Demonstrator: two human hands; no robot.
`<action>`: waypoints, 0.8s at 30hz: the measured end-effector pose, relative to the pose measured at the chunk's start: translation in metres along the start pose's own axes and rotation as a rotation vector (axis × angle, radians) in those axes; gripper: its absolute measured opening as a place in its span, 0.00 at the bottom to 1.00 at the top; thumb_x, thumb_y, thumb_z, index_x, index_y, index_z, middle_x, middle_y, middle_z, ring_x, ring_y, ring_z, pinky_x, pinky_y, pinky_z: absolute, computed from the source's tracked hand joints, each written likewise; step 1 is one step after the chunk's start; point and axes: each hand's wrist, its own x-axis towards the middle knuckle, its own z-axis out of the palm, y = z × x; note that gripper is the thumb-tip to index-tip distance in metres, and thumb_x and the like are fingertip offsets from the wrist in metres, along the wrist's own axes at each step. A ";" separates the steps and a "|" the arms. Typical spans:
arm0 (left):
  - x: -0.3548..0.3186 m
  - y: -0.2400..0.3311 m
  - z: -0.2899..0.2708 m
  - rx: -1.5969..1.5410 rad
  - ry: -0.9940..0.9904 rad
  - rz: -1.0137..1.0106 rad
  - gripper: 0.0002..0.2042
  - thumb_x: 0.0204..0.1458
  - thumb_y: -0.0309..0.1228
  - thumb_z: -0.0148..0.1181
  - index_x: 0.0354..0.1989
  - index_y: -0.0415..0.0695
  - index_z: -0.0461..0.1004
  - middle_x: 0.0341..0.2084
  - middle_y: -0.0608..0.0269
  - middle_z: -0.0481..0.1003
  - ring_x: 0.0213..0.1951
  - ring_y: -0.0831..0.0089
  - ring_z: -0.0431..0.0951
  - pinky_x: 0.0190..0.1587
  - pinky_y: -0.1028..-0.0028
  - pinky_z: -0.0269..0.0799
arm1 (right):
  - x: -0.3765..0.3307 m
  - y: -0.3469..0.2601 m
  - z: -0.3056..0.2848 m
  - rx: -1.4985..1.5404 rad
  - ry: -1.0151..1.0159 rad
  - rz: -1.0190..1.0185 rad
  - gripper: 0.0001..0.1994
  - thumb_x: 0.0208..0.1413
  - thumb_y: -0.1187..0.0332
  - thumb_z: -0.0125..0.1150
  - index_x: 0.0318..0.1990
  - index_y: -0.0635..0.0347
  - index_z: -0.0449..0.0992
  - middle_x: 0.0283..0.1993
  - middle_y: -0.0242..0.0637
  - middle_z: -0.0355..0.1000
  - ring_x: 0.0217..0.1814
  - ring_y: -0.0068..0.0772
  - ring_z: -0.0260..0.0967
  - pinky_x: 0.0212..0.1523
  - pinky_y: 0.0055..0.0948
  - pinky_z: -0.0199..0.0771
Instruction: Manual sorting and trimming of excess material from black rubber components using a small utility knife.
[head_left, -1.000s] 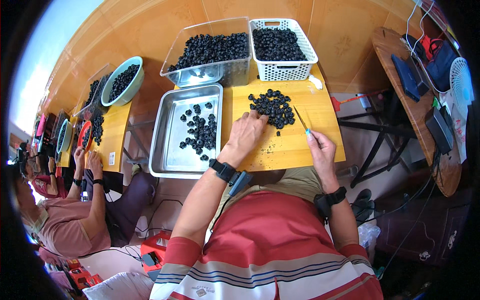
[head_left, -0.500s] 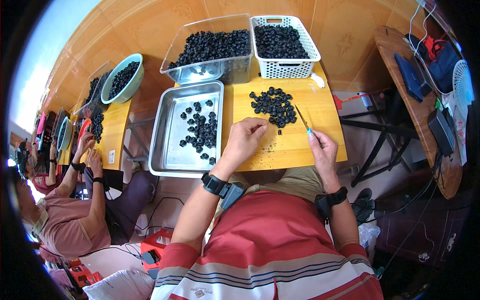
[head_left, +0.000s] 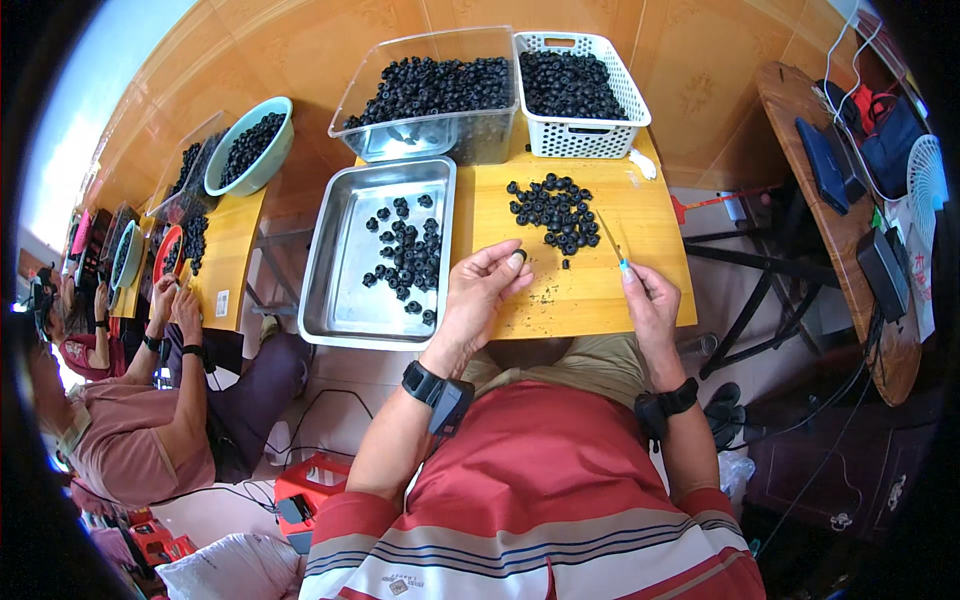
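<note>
At the table's near middle, my left hand (head_left: 478, 295) is turned palm up and pinches a small black rubber-like ring (head_left: 520, 255) between thumb and fingertips. To its right, my right hand (head_left: 653, 300) grips the teal end of a slim pointed tool (head_left: 613, 240), whose tip points up and away. Whether it is a knife or tweezers is too small to tell. Just beyond both hands lies a loose pile of black rings (head_left: 555, 212), with one ring (head_left: 566, 264) apart on the near side. Dark crumbs (head_left: 545, 297) dot the wood between my hands.
Left of the pile stands a steel tray (head_left: 335, 300) with several black rings. Behind are a clear plastic bin (head_left: 485, 140) and a white perforated basket (head_left: 585, 140), both filled with rings. A person (head_left: 140, 430) works at another table on the left. A wooden board (head_left: 790, 130) stands right.
My left hand has drawn back from the pile's near edge and turned palm up, now showing a black ring in its fingertips. My right hand keeps the tool in nearly the same place.
</note>
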 end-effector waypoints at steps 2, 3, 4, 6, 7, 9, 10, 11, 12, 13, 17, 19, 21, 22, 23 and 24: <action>-0.003 -0.003 -0.002 -0.127 -0.026 0.007 0.12 0.61 0.23 0.59 0.52 0.36 0.74 0.40 0.62 0.78 0.42 0.74 0.81 0.50 0.74 0.82 | -0.004 -0.005 0.003 -0.002 -0.012 0.027 0.15 0.63 0.65 0.64 0.46 0.72 0.80 0.35 0.27 0.75 0.35 0.14 0.66 0.37 0.18 0.69; -0.004 -0.003 -0.002 -0.128 -0.026 0.006 0.12 0.61 0.23 0.59 0.52 0.36 0.74 0.40 0.62 0.78 0.42 0.74 0.81 0.50 0.74 0.82 | -0.007 -0.010 0.006 0.004 -0.047 0.015 0.15 0.63 0.65 0.64 0.46 0.72 0.80 0.35 0.27 0.75 0.35 0.14 0.66 0.37 0.18 0.68; -0.005 -0.003 -0.002 -0.161 -0.035 -0.004 0.12 0.61 0.23 0.59 0.52 0.37 0.74 0.40 0.62 0.78 0.42 0.74 0.81 0.50 0.74 0.82 | -0.010 -0.014 0.009 0.010 -0.081 0.004 0.15 0.63 0.65 0.64 0.46 0.72 0.80 0.35 0.27 0.75 0.35 0.14 0.66 0.37 0.18 0.68; -0.008 -0.003 -0.002 -0.195 -0.043 -0.015 0.12 0.61 0.24 0.59 0.53 0.38 0.74 0.40 0.63 0.78 0.41 0.75 0.81 0.49 0.74 0.83 | -0.013 -0.024 0.013 0.020 -0.119 0.022 0.15 0.64 0.65 0.63 0.47 0.71 0.80 0.34 0.27 0.75 0.34 0.14 0.66 0.36 0.18 0.68; -0.009 -0.003 -0.002 -0.215 -0.059 -0.017 0.12 0.62 0.24 0.59 0.53 0.38 0.74 0.39 0.63 0.78 0.41 0.75 0.81 0.49 0.74 0.83 | -0.014 -0.027 0.016 0.006 -0.162 0.018 0.15 0.63 0.65 0.64 0.47 0.71 0.80 0.34 0.27 0.75 0.34 0.14 0.66 0.36 0.18 0.69; -0.011 -0.003 0.000 -0.236 -0.074 -0.020 0.12 0.62 0.25 0.59 0.53 0.39 0.74 0.39 0.63 0.78 0.41 0.75 0.81 0.49 0.74 0.83 | -0.018 -0.034 0.022 0.035 -0.227 0.020 0.15 0.63 0.64 0.64 0.47 0.70 0.80 0.34 0.28 0.76 0.34 0.15 0.67 0.36 0.19 0.69; -0.013 -0.002 0.001 -0.229 -0.082 -0.031 0.12 0.62 0.26 0.58 0.53 0.40 0.74 0.39 0.64 0.79 0.41 0.75 0.81 0.48 0.74 0.83 | -0.019 -0.037 0.025 0.035 -0.228 0.021 0.15 0.63 0.64 0.64 0.47 0.70 0.80 0.34 0.28 0.76 0.34 0.15 0.67 0.36 0.19 0.69; -0.015 -0.002 0.002 -0.223 -0.090 -0.042 0.11 0.63 0.26 0.58 0.53 0.40 0.74 0.38 0.64 0.79 0.41 0.76 0.81 0.48 0.74 0.83 | -0.020 -0.041 0.028 0.021 -0.248 -0.003 0.15 0.63 0.63 0.65 0.47 0.70 0.80 0.34 0.29 0.76 0.34 0.15 0.67 0.36 0.20 0.70; -0.015 -0.003 0.001 -0.224 -0.089 -0.041 0.11 0.63 0.26 0.58 0.53 0.40 0.74 0.38 0.64 0.79 0.41 0.76 0.81 0.48 0.74 0.83 | -0.021 -0.044 0.030 0.008 -0.269 -0.026 0.16 0.63 0.63 0.65 0.47 0.70 0.80 0.34 0.29 0.77 0.35 0.15 0.68 0.36 0.20 0.70; -0.015 -0.005 0.000 -0.225 -0.112 -0.036 0.10 0.63 0.27 0.58 0.51 0.41 0.75 0.38 0.64 0.79 0.41 0.76 0.81 0.48 0.74 0.83 | -0.022 -0.045 0.031 0.010 -0.296 -0.013 0.16 0.63 0.63 0.65 0.47 0.70 0.80 0.34 0.32 0.78 0.35 0.16 0.69 0.36 0.21 0.70; -0.018 -0.006 0.002 -0.257 -0.159 -0.008 0.07 0.63 0.27 0.57 0.47 0.42 0.75 0.38 0.64 0.79 0.40 0.76 0.81 0.48 0.74 0.83 | -0.022 -0.057 0.033 -0.081 -0.341 -0.079 0.16 0.62 0.63 0.65 0.46 0.70 0.80 0.34 0.36 0.77 0.33 0.20 0.71 0.35 0.23 0.71; -0.020 -0.006 0.002 -0.281 -0.152 -0.007 0.07 0.62 0.27 0.59 0.47 0.41 0.75 0.37 0.62 0.79 0.40 0.74 0.82 0.47 0.74 0.83 | -0.022 -0.055 0.033 -0.119 -0.345 -0.134 0.17 0.61 0.62 0.66 0.46 0.70 0.80 0.33 0.39 0.76 0.31 0.23 0.71 0.33 0.24 0.70; -0.021 -0.006 0.003 -0.305 -0.146 -0.006 0.08 0.62 0.27 0.60 0.46 0.39 0.75 0.37 0.60 0.79 0.39 0.73 0.82 0.45 0.74 0.84 | -0.022 -0.053 0.034 -0.122 -0.338 -0.147 0.17 0.61 0.61 0.66 0.46 0.70 0.80 0.32 0.39 0.76 0.31 0.23 0.71 0.33 0.24 0.70; -0.023 -0.004 0.004 -0.306 -0.149 -0.016 0.07 0.62 0.27 0.60 0.46 0.40 0.75 0.37 0.60 0.80 0.39 0.73 0.82 0.46 0.74 0.84 | -0.022 -0.053 0.034 -0.124 -0.329 -0.162 0.17 0.61 0.61 0.65 0.46 0.70 0.80 0.32 0.39 0.76 0.30 0.23 0.71 0.32 0.25 0.69; -0.024 -0.003 0.005 -0.306 -0.152 -0.026 0.07 0.62 0.27 0.60 0.46 0.40 0.75 0.37 0.61 0.80 0.39 0.73 0.82 0.46 0.73 0.84 | -0.022 -0.053 0.033 -0.125 -0.329 -0.160 0.17 0.61 0.61 0.65 0.46 0.70 0.80 0.32 0.39 0.76 0.30 0.23 0.71 0.32 0.25 0.69; -0.025 -0.003 0.005 -0.308 -0.151 -0.027 0.07 0.62 0.27 0.60 0.46 0.40 0.75 0.37 0.61 0.80 0.39 0.73 0.82 0.46 0.73 0.84 | -0.022 -0.055 0.033 -0.133 -0.330 -0.173 0.17 0.61 0.61 0.65 0.46 0.70 0.80 0.31 0.39 0.75 0.30 0.23 0.70 0.32 0.25 0.69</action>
